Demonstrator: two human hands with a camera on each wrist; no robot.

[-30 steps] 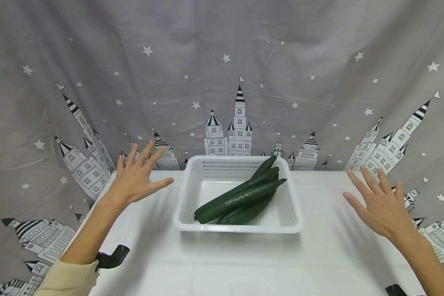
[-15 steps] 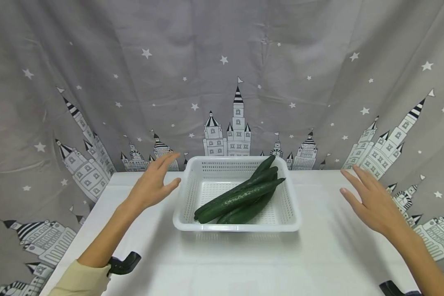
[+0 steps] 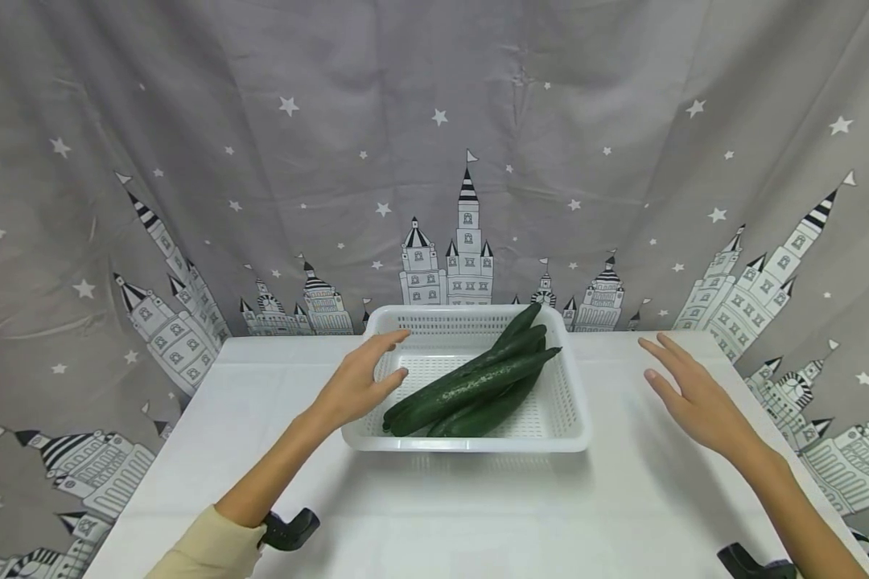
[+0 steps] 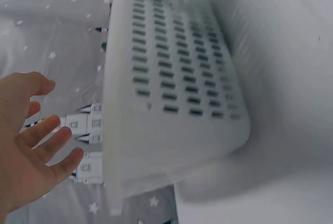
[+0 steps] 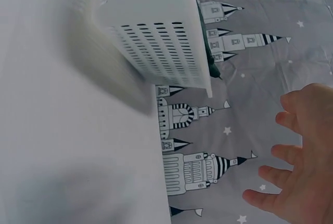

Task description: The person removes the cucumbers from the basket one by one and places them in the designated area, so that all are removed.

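White basket (image 3: pixel 467 445) on a white table (image 3: pixel 478 515)

We see the basket (image 3: pixel 471 445) on the surface (image 3: pixel 471 515), near its far edge, with the curtain (image 3: pixel 586 80) hanging behind both; inside the basket the cucumbers (image 3: pixel 471 390) lie piled on one another, slanting from near left to far right, where one tip reaches the far rim. Of the hands, we find the left hand (image 3: pixel 358 386) by the basket's left rim, left of the cucumbers, and the right hand (image 3: pixel 695 406) above the surface, right of the basket and well apart from it.
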